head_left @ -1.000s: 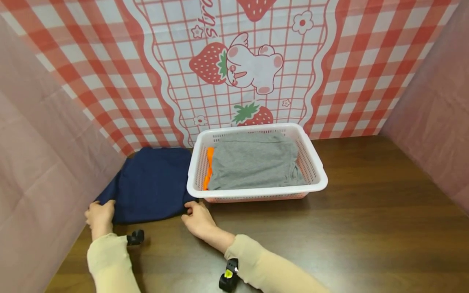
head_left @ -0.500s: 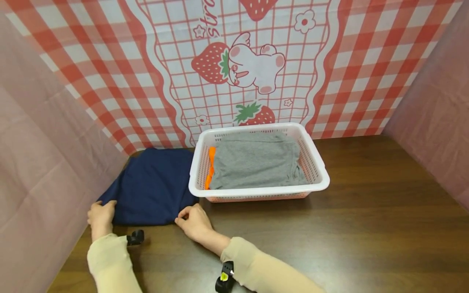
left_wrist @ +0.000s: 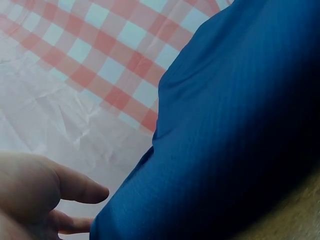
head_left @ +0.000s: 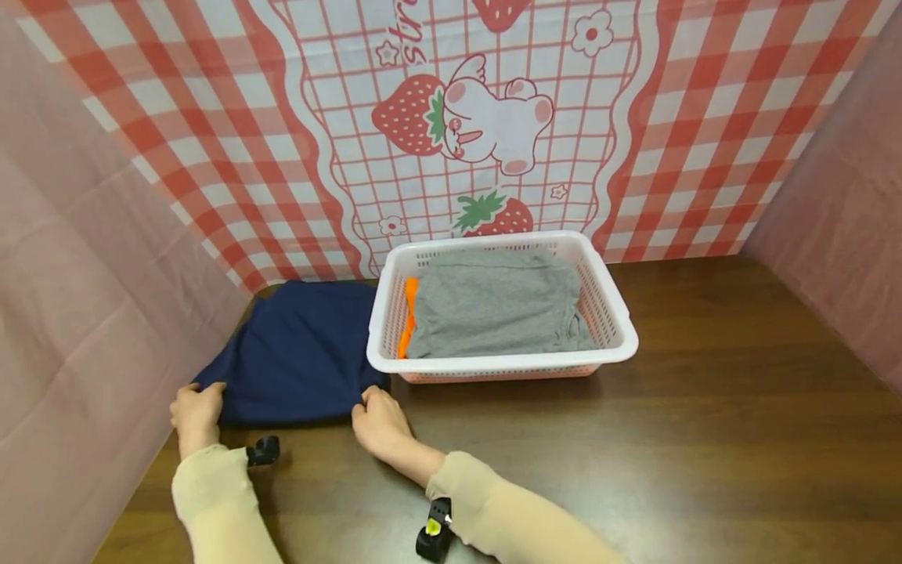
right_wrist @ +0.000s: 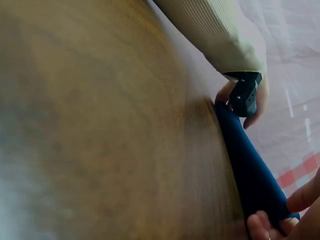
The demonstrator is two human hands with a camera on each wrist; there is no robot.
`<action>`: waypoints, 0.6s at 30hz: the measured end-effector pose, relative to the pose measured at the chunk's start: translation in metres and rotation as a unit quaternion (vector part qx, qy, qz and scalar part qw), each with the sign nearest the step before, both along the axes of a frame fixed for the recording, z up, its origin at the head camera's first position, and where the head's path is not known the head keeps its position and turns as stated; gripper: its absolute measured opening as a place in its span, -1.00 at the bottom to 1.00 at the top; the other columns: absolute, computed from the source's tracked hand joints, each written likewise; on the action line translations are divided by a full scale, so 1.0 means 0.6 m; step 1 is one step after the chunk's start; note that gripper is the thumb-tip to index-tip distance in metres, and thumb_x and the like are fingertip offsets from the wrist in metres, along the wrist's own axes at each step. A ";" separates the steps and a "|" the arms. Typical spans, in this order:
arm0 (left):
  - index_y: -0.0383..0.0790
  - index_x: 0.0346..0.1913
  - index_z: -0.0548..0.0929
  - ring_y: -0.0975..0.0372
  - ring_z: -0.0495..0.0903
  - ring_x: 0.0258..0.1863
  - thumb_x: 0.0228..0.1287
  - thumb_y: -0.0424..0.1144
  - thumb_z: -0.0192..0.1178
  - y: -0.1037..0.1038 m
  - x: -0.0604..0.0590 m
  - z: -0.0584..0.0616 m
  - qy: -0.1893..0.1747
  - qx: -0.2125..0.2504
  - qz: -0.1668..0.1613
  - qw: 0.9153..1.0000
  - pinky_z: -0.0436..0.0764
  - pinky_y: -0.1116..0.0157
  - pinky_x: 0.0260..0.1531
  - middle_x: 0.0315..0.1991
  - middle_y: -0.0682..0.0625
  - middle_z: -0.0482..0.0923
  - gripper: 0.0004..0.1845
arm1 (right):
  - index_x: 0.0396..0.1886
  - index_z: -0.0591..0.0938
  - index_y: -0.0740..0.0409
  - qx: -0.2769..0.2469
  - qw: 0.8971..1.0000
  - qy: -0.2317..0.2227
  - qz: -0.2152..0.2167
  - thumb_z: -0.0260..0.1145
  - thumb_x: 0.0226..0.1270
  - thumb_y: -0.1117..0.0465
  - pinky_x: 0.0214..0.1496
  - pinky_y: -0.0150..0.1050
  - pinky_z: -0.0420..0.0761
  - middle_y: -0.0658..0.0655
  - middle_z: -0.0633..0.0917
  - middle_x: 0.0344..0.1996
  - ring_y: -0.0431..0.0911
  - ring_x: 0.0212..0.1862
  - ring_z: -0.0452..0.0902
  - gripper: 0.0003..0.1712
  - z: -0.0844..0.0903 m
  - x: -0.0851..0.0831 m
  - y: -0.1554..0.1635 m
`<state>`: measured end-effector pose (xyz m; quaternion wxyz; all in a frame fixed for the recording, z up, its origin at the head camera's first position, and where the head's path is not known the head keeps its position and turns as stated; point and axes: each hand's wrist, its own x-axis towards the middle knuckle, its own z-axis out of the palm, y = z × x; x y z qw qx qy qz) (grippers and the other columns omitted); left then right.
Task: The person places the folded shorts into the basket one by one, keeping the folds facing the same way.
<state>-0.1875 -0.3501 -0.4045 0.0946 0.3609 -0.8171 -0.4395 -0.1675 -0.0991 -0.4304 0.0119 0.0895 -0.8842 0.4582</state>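
At about eight o'clock on the wooden table, the left hand pinches the near left corner of the folded navy garment. The right hand pinches its near right corner. Just beside it, at twelve o'clock, the white basket holds a grey garment over an orange one.

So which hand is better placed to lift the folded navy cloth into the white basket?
Probably the right hand: it pinches the navy cloth's near corner, right beside the white basket. The left hand holds the far corner by the pink wall.
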 end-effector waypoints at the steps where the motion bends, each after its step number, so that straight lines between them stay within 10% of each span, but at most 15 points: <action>1: -0.51 0.31 0.08 -0.33 -0.09 0.27 0.23 -0.19 -0.08 -0.001 0.000 0.000 0.001 0.001 0.002 1.000 -0.01 -0.11 0.26 0.26 -0.56 -0.09 -0.34 | -0.46 0.52 0.22 -0.006 1.000 -0.002 0.001 0.11 0.13 0.26 -0.27 -0.21 0.48 0.12 0.56 -0.45 0.02 -0.30 0.53 -0.89 0.001 0.001 0.001; 10: -0.56 0.29 0.05 -0.31 -0.15 0.28 0.17 -0.25 -0.04 -0.005 0.005 0.001 0.040 0.029 0.024 0.999 -0.04 -0.05 0.30 0.27 -0.47 -0.24 -0.32 | -0.48 0.59 0.16 0.057 0.994 0.082 -0.032 0.28 0.05 0.23 -0.16 -0.21 0.42 0.12 0.41 -0.35 0.02 -0.17 0.32 -0.92 -0.001 0.013 0.004; 18: -0.62 0.26 0.07 -0.31 0.03 0.25 0.20 -0.21 -0.04 -0.004 0.009 0.008 0.028 0.017 -0.004 0.999 0.05 0.00 0.29 0.24 -0.54 0.06 -0.32 | -0.49 0.60 0.16 0.061 0.987 0.146 -0.038 0.31 0.01 0.24 -0.11 -0.22 0.39 0.09 0.48 -0.39 -0.01 -0.18 0.37 -0.92 -0.004 0.016 0.014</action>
